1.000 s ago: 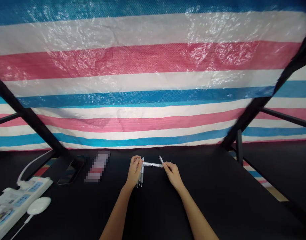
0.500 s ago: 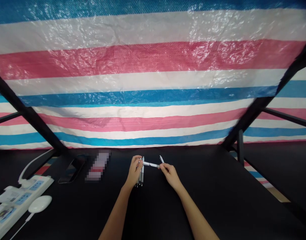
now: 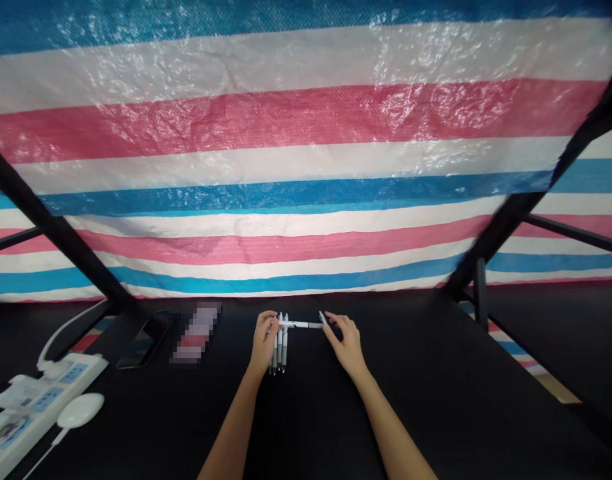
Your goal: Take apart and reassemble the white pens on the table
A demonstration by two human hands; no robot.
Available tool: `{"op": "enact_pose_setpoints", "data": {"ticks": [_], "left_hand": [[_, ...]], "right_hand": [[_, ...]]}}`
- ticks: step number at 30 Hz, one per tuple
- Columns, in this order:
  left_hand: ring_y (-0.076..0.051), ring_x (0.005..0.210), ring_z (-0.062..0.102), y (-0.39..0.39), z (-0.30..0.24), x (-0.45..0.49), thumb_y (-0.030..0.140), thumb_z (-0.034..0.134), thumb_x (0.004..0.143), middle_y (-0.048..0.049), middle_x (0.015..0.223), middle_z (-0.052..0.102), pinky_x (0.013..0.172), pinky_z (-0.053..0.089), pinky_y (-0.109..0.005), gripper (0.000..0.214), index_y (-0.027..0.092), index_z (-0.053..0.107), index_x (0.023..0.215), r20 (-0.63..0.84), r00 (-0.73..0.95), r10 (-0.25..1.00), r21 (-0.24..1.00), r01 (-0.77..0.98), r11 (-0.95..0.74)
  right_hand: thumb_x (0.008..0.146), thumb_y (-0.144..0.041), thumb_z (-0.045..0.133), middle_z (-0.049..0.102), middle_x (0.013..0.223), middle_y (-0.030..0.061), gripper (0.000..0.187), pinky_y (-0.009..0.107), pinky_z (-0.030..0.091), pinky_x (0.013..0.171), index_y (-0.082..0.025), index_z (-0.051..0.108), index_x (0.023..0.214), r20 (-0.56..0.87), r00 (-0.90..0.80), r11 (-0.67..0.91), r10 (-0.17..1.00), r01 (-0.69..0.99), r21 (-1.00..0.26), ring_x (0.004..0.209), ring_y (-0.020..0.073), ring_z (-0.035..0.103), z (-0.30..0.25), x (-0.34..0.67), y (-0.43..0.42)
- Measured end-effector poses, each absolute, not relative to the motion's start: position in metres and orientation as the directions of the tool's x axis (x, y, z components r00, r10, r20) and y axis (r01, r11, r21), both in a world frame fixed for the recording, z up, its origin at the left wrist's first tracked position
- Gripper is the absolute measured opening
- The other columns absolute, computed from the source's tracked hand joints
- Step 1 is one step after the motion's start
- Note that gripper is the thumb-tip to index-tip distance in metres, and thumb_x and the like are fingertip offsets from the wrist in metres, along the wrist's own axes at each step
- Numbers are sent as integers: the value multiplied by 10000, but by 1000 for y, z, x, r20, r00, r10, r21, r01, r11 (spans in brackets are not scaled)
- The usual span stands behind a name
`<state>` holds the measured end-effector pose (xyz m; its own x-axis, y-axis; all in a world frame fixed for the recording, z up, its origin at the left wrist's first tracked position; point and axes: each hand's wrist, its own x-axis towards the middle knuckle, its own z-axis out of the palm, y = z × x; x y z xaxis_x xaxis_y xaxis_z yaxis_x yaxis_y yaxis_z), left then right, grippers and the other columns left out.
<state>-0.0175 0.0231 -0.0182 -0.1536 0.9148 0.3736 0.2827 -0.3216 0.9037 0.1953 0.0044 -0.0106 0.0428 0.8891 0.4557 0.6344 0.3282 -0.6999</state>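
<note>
My left hand (image 3: pixel 264 341) is closed, thumb and fingertips pinching the clip end of a white and grey click pen (image 3: pixel 301 325), which points sideways to the right. Below and beside those fingers, several matching pens (image 3: pixel 280 353) lie side by side, grey grips toward me; the left hand partly covers them. My right hand (image 3: pixel 346 340) has its thumb and fingers apart, near the grey end of the sideways pen. Another white pen (image 3: pixel 323 318) shows its top end at the right thumb; the rest of it is hidden by the hand.
On the left of the black table (image 3: pixel 306 427) are a dark phone (image 3: pixel 143 341), a blurred-out flat item (image 3: pixel 196 333), a white power strip (image 3: pixel 46 400) with plugs and a white charger puck (image 3: pixel 80 410) on a cable. A striped tarp (image 3: pixel 296 160) hangs behind, between black frame bars (image 3: pixel 81 253).
My right thumb and fingers have spread and released the grey end of the sideways pen. The left hand has shifted slightly left, showing more of the row of pens.
</note>
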Motion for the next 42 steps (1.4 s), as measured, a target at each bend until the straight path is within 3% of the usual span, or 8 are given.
{"op": "enact_pose_setpoints", "data": {"ticks": [6,10,13,19,24,27,33,42], "left_hand": [[-198,957,537,23,-18,-18,444,435,852,-92,1013,533,832,443,-317,358,167,613,712,403,-100,909,872,342,-349],[-211,978,535,24,-17,-19,431,432,856,-96,1006,547,876,418,-346,358,168,615,697,409,-92,908,862,365,-351],[-212,970,538,24,-17,-20,426,443,851,-97,1002,553,870,422,-346,351,169,618,690,412,-85,907,861,364,-357],[-217,995,531,24,-19,-18,405,479,837,-89,994,571,904,403,-362,287,186,636,740,431,-68,900,850,365,-380],[-217,976,536,24,-19,-18,373,484,839,-84,973,584,895,409,-372,261,188,646,755,439,-59,897,843,373,-388],[-217,985,533,24,-20,-19,356,478,843,-85,986,583,899,408,-374,250,188,648,768,437,-49,898,841,376,-389],[-224,994,530,24,-20,-19,363,488,835,-85,991,586,900,408,-376,237,198,652,792,427,-45,903,842,383,-379],[-220,965,531,23,-17,-19,426,444,846,-78,945,601,896,397,-371,394,192,623,584,408,-82,909,849,401,-345]], "right_hand": [[899,-483,350,618,749,45,463,342,382,758,-213,619,637,330,26,247,944,610,-753,779,211,540,-15,202,10],[825,-463,490,636,827,48,298,325,416,759,-209,646,837,353,11,316,935,423,-849,798,203,565,-18,202,13],[761,-423,586,649,924,59,334,326,433,765,-203,620,1009,331,33,304,943,314,-899,825,206,583,-17,201,13],[861,-471,431,610,578,23,374,282,448,601,-161,639,883,191,-45,196,981,257,-946,570,164,560,-16,198,12],[783,-380,560,664,1018,75,340,362,461,814,-208,624,1069,330,-39,328,943,274,-904,860,210,609,-19,200,13],[781,-376,571,666,1012,71,403,361,453,837,-207,586,1147,292,-32,291,956,251,-923,889,211,609,-18,200,12],[852,-469,450,655,655,41,386,303,464,672,-164,678,914,207,-90,225,974,331,-917,677,194,604,-12,198,9],[809,-363,546,674,835,58,234,306,469,697,-202,697,888,359,-94,369,929,330,-869,743,192,607,-9,199,9]]}}
